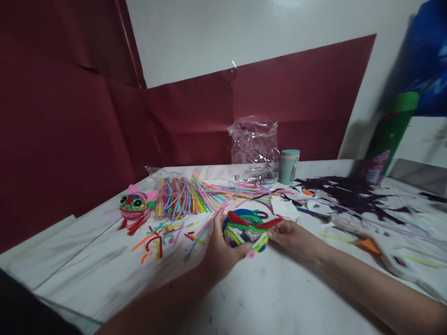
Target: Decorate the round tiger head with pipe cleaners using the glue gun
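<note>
My left hand (220, 251) is wrapped round a small ball-like shape made of coloured pipe cleaners (244, 232), thumb and fingers curled under its left side. My right hand (291, 237) pinches a red pipe cleaner (270, 223) that runs across the top of that shape. Both hands sit low over the white table (265, 293), near its middle.
A spread of loose coloured pipe cleaners (188, 197) lies behind the hands, with cut bits (160, 235) to the left. A pink and green pipe-cleaner figure with big eyes (134, 204) stands far left. A clear plastic bag (254, 146), a teal cup (289, 166) and dark purple scraps (349, 193) sit at the back right.
</note>
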Tool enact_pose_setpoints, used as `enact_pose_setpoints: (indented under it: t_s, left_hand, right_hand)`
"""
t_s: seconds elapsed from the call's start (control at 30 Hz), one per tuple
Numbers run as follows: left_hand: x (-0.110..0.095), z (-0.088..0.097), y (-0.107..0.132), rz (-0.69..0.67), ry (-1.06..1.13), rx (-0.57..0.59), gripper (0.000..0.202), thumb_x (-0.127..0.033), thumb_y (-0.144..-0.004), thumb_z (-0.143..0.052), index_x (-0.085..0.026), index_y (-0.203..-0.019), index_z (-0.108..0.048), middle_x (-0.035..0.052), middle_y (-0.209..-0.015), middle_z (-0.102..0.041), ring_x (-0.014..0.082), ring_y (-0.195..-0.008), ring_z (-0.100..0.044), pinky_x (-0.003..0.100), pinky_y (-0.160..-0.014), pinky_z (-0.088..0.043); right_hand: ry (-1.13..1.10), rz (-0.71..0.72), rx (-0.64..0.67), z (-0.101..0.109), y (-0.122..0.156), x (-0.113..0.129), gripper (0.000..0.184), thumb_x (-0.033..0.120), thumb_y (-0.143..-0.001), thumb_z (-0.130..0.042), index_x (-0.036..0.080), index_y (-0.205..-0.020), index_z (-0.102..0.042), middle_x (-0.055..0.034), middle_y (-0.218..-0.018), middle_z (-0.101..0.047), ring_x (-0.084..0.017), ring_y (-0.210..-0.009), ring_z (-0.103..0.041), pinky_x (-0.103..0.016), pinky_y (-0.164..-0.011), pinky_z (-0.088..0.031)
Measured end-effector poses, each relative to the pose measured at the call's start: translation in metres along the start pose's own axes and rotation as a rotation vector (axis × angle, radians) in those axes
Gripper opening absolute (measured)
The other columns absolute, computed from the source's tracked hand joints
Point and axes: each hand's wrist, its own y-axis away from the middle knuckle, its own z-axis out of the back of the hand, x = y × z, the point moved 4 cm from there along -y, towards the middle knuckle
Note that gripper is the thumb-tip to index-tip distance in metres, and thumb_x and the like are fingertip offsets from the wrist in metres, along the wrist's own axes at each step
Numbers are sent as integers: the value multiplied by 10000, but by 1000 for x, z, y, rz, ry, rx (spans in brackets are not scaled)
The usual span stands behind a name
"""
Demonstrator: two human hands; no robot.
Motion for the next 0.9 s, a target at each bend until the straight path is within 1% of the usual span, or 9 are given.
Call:
enact_pose_setpoints:
  t_s: [0.07,0.13,0.23,0.33,0.43,0.5,0.63,0.77,0.9]
  left_hand:
    - [1,-1,0,-16,38,19,989,-136,-487,-817,-236,-1351,-347,132,-1338,-506,298,-1255,-476,395,-1034,-398]
    - [0,-2,-1,-33,90,34,944,-122,-496,-801,-236,-1323,-362,124,-1331,-508,285,-1247,-484,381,-1029,-403]
    - [-4,-4,-3,-24,164,47,767,-119,-527,-768,-217,-1205,-421,110,-1278,-543,261,-1210,-515,358,-1001,-423]
    - [-7,-4,-5,45,207,68,584,-153,-569,-724,-202,-1087,-461,84,-1151,-610,240,-1104,-578,351,-929,-459]
    - [-5,-1,-7,93,228,59,462,-196,-600,-665,-187,-1030,-496,77,-1068,-633,230,-1034,-597,341,-877,-463]
    - [-2,2,-9,122,235,30,463,-212,-594,-650,-180,-1034,-509,95,-1114,-610,233,-1064,-576,331,-879,-449]
    - [3,6,-11,182,263,-10,546,-214,-557,-632,-182,-1084,-495,119,-1204,-559,244,-1106,-546,319,-858,-444]
    - [-2,0,-7,185,235,4,563,-191,-554,-635,-213,-1097,-485,105,-1200,-576,242,-1069,-572,314,-815,-459]
    - [-4,-5,-6,147,188,17,656,-221,-541,-736,-220,-1136,-459,105,-1208,-583,251,-1085,-581,341,-878,-460]
  right_hand:
    - [-24,-7,14,0,0,2,534,699,-573,-712,177,-649,-630,-23,-623,-635,-202,-672,-595,-345,-685,-486]
    - [-34,-11,19,1,-1,4,537,699,-560,-723,181,-659,-621,-21,-641,-633,-203,-690,-595,-353,-716,-484]
    - [-74,-21,10,4,-3,3,539,691,-555,-734,181,-658,-592,-13,-650,-622,-188,-700,-593,-355,-748,-475]
    - [-133,-21,7,6,-5,1,529,661,-553,-757,181,-665,-564,-3,-669,-622,-161,-691,-584,-347,-764,-467]
    - [-172,-30,-1,8,-6,-1,522,637,-544,-776,182,-666,-549,10,-677,-621,-132,-660,-564,-318,-739,-458]
    - [-186,-41,4,7,-6,-1,519,627,-538,-784,181,-655,-546,12,-669,-625,-126,-647,-564,-302,-714,-455]
    - [-209,-87,34,4,-3,-2,504,601,-534,-798,177,-634,-544,3,-642,-648,-133,-648,-594,-299,-709,-463]
    - [-194,-97,-4,5,-3,0,519,624,-516,-789,181,-631,-543,15,-607,-640,-129,-610,-594,-299,-685,-468]
    - [-177,-83,-21,6,-3,4,536,633,-492,-791,177,-636,-548,20,-595,-637,-120,-584,-582,-288,-663,-460]
